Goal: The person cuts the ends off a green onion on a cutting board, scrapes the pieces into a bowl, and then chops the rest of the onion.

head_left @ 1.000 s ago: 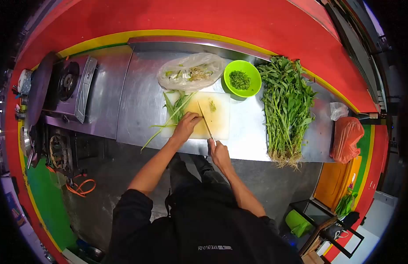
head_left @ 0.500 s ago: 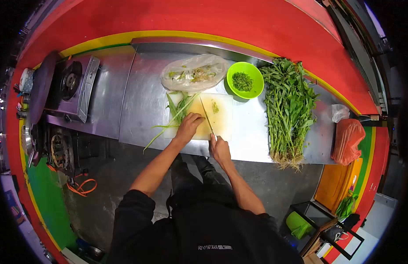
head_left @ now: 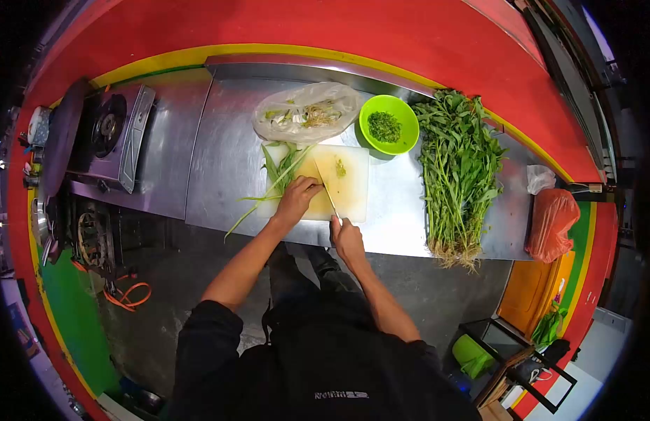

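Observation:
My right hand (head_left: pixel 348 238) is wrapped around the handle of a knife (head_left: pixel 327 188), whose blade points away from me over a pale cutting board (head_left: pixel 356 200). On the board's left side lie long spring onions (head_left: pixel 277 184), some leaves hanging past the near edge. My left hand (head_left: pixel 297 201) is closed on them with bent fingers, its fingertips close beside the blade; the pinched part is mostly hidden. Right of the blade sits a small patch of chopped greens (head_left: pixel 340 167). A lime-green bowl (head_left: pixel 411 126) beyond the board holds more chopped greens (head_left: pixel 384 127).
Behind the board lies a clear plastic bag (head_left: pixel 307 112) of trimmings. A large bundle of rooted leafy greens (head_left: pixel 459 175) covers the counter (head_left: pixel 395 210) to the right, with a red plastic bag (head_left: pixel 551 224) farther along. At left stands a gas stove (head_left: pixel 114 137).
The knife blade has tilted slightly, its tip shifting left and down beside my left fingertips. Both hands stay in nearly the same place, and the whole view has shifted slightly.

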Tool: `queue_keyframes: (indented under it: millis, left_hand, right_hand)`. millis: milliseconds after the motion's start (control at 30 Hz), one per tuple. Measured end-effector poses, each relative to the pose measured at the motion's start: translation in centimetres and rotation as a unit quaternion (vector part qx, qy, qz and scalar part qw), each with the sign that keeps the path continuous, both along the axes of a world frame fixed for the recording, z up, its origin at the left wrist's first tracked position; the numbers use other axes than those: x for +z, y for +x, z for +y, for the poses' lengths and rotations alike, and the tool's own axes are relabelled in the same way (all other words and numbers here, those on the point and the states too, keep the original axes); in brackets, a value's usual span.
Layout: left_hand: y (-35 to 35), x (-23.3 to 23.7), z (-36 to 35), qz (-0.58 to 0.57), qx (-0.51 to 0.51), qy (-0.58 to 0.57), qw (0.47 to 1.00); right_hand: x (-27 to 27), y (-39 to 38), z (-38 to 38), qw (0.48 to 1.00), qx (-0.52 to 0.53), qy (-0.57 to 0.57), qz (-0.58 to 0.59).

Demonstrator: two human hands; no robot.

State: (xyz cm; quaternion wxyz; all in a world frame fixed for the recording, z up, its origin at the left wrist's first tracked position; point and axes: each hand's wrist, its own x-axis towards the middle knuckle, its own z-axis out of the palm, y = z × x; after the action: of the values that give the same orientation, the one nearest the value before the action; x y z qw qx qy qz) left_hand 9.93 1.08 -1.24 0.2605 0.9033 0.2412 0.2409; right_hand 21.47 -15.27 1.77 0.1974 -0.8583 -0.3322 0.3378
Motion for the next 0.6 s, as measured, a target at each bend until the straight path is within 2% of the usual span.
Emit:
queue_keyframes:
  millis: [167,367,600]
  left_hand:
    - [-0.3,0.0,0.0,0.021,0.007,0.006,1.000]
    - [-0.2,-0.1,0.1,0.004,0.007,-0.009,1.000]
    - [-0.3,-0.5,0.4,-0.012,-0.004,-0.010,1.000]
  right_hand:
    - [0.6,0.4,1.8,1.000,0.007,0.006,-0.006]
    - [0.5,0.3,0.1,0.999,-0.007,0.023,0.047]
    - [-0.1,-0.1,-0.4,1.000,0.004,0.001,0.019]
